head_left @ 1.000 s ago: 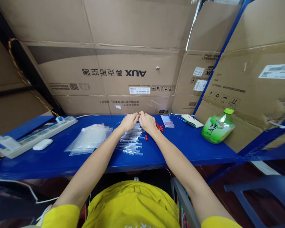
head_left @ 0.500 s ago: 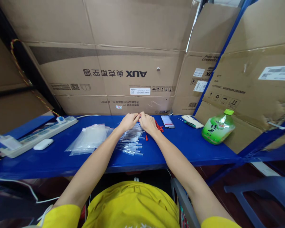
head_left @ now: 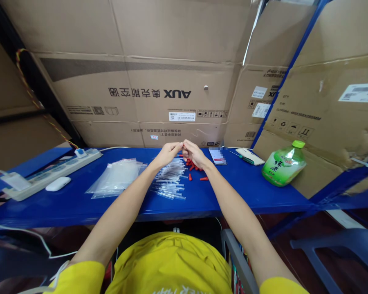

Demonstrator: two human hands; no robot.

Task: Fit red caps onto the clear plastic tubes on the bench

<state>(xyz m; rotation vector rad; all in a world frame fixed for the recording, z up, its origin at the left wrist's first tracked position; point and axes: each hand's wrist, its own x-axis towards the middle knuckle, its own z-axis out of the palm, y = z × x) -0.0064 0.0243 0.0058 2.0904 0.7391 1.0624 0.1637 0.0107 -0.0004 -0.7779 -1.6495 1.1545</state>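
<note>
My left hand (head_left: pixel 168 153) and my right hand (head_left: pixel 194 154) meet at the fingertips near the back of the blue table. The fingers of both are closed in a pinch; whatever is between them is hidden. Under and in front of my left hand lies a pile of clear thin tubes (head_left: pixel 169 176), mostly side by side. Small red tapered caps (head_left: pixel 194 166) are heaped below my right hand, partly covered by it. One loose red cap (head_left: pixel 204 179) lies by my right wrist, and another red cap (head_left: pixel 190 177) lies near the tube ends.
Clear plastic bags (head_left: pixel 116 177) are stacked left of the tubes. Farther left are a white case (head_left: pixel 58 184) and a power strip (head_left: pixel 64 167). To the right lie a phone (head_left: pixel 217 156), a green-handled screwdriver (head_left: pixel 247 159) and a green drink bottle (head_left: pixel 283 165). Cardboard (head_left: pixel 171 49) walls the back.
My right hand has turned and shifted slightly right, uncovering more of the red caps. Fingertips still meet. The whole view has shifted slightly.
</note>
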